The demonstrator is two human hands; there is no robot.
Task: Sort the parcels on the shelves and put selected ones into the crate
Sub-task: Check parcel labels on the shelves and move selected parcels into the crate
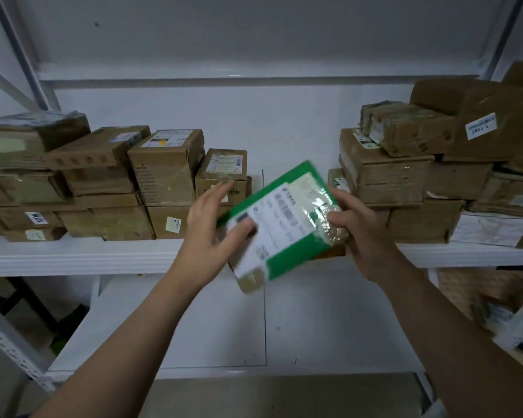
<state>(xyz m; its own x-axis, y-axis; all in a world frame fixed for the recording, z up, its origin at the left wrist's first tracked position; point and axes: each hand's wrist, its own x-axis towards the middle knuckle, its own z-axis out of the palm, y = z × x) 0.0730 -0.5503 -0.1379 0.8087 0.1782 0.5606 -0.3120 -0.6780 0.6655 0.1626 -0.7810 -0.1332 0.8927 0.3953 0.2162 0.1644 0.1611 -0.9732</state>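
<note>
Gripping green parcel (287, 218): right hand (360, 233); left hand (206, 233) spread, thumb touching it; cardboard boxes (166, 164) stacked either side.

Place: parcel storeroom or courier depot.
Shelving: white metal racking (73, 254) with a slotted upright (9, 348), against a bare white wall (284, 125).
Stock: taped cardboard parcels (166, 167) piled two and three high at both sides.
Marking: printed shipping labels (224, 161) and a coded sticker (480, 125) on the boxes.
</note>
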